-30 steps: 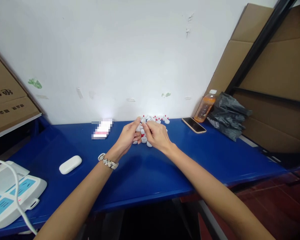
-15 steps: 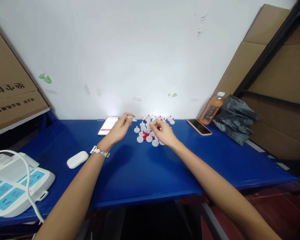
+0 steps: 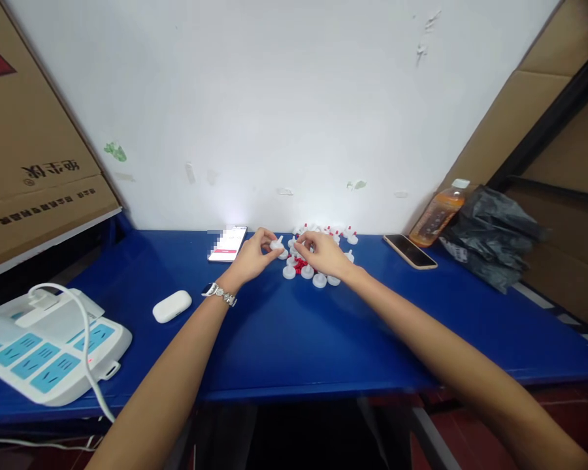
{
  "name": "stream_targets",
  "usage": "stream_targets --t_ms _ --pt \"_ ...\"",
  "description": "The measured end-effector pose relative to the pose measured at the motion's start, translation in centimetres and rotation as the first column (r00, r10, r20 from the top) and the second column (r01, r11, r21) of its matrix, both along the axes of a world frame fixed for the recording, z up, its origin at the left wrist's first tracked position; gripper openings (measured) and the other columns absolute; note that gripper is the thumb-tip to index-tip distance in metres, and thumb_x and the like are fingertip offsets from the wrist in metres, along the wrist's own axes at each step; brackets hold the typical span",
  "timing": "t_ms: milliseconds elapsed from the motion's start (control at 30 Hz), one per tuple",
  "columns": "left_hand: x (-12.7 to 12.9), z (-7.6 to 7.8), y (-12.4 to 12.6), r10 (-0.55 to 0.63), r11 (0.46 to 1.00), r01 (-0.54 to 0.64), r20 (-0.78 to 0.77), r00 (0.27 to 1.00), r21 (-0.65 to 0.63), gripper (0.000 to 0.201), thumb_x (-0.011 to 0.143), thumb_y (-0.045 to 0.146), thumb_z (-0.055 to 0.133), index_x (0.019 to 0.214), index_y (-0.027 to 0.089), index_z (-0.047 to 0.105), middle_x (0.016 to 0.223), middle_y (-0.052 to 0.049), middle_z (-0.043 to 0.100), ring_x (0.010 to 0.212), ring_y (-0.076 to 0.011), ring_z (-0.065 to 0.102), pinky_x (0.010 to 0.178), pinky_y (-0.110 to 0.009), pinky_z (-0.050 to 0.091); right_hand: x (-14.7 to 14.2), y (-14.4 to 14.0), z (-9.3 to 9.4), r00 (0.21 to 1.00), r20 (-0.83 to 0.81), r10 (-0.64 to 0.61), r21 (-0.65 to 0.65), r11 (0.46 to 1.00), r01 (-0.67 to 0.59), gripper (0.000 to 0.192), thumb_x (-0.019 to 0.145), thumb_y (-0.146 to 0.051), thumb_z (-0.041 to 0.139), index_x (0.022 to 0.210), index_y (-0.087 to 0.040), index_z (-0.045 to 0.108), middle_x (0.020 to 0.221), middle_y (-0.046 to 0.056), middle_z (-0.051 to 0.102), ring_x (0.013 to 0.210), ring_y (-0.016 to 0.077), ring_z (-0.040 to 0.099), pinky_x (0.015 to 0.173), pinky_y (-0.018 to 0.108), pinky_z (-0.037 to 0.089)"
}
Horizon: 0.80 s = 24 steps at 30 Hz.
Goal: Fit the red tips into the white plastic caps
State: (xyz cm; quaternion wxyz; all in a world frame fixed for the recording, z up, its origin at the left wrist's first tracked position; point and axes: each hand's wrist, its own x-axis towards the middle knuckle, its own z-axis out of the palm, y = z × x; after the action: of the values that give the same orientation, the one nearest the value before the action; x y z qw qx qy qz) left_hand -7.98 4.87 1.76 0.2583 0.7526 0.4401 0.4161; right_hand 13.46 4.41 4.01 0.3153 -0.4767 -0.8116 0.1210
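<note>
Left hand [image 3: 253, 256] pinches a white cap [image 3: 277, 245], grip of right hand [image 3: 329, 253] unclear; cardboard box [image 3: 34, 130] bears upside-down Chinese characters.

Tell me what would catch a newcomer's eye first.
Probably the back middle of the blue table, where the left hand pinches a white cap beside the right hand and a cluster of white caps and red pieces. Next, likely the orange bottle at right and the power strip at lower left.
</note>
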Motion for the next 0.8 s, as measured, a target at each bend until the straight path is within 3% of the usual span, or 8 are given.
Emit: stream_targets --t_ms 167,300,400,533,700,800 --pt "0.4 0.0 -0.3 0.038 0.999 -0.04 0.072 0.997 0.023 0.048 0.083 0.039 0.068 0.122 0.022 0.045 0.101 -0.006 0.073 0.084 -0.0175 0.065 0.072 -0.029 0.047 -2.3 2.5 1.2 0.969 -0.165 0.185 -0.18 0.96 -0.215 0.022 0.086 -0.038 0.061 0.084 -0.015 0.063 0.068 0.002 0.068 0.059 0.0127 0.06 0.055 0.023 0.04" --pt "0.2 0.3 -0.2 0.117 0.993 -0.12 0.128 0.985 0.018 0.053 0.082 0.044 0.068 0.124 0.022 0.045 0.098 -0.005 0.073 0.074 -0.0159 0.064 0.068 -0.029 0.046 -3.7 3.7 2.0 0.96 -0.223 0.168 -0.199 0.957 -0.213 0.019 0.085 -0.034 0.064 0.083 -0.015 0.06 0.067 0.003 0.069 0.058 0.0128 0.061 0.054 0.022 0.041" --pt "-0.1 0.3 0.1 0.145 0.988 -0.15 0.12 0.982 0.035 0.055 0.083 0.048 0.067 0.126 0.023 0.044 0.1 -0.005 0.073 0.083 -0.0177 0.065 0.076 -0.032 0.048 -4.1 4.2 2.7 0.969 -0.196 0.151 -0.189 0.964 -0.188 0.017 0.084 -0.031 0.064 0.082 -0.015 0.062 0.066 0.002 0.069 0.057 0.0121 0.061 0.055 0.022 0.041" --pt "-0.4 0.2 0.3 0.246 0.965 -0.252 0.08 0.966 0.067 0.061 0.081 0.053 0.068 0.127 0.021 0.045 0.127 -0.012 0.063 0.101 -0.0217 0.062 0.083 -0.036 0.048 -4.1 5.6 3.0 0.995 -0.05 0.091 -0.133 0.986 -0.097 0.016 0.084 -0.028 0.064 0.079 -0.013 0.068 0.072 0.005 0.072 0.064 0.0131 0.062 0.06 0.023 0.043" --pt "-0.1 -0.1 0.2 0.285 0.955 -0.285 0.011 0.958 0.086 0.041 0.087 0.049 0.061 0.114 0.019 0.055 0.118 -0.01 0.064 0.097 -0.0211 0.061 0.082 -0.036 0.05 -4.4 7.7 1.5 0.942 0.332 -0.05 -0.043 0.997 0.068 0.018 0.084 -0.03 0.062 0.085 -0.018 0.076 0.088 0.007 0.075 0.084 0.0199 0.065 0.079 0.03 0.043" --pt "0.2 -0.6 0.2 0.243 0.966 -0.237 -0.052 0.969 0.106 0.035 0.088 0.045 0.06 0.111 0.019 0.057 0.116 -0.009 0.064 0.093 -0.0202 0.061 0.082 -0.037 0.05 -4.7 8.1 0.6 0.89 0.45 -0.072 -0.02 0.996 0.09 0.021 0.085 -0.036 0.062 0.087 -0.022 0.077 0.092 0.007 0.075 0.098 0.0247 0.064 0.091 0.036 0.039"
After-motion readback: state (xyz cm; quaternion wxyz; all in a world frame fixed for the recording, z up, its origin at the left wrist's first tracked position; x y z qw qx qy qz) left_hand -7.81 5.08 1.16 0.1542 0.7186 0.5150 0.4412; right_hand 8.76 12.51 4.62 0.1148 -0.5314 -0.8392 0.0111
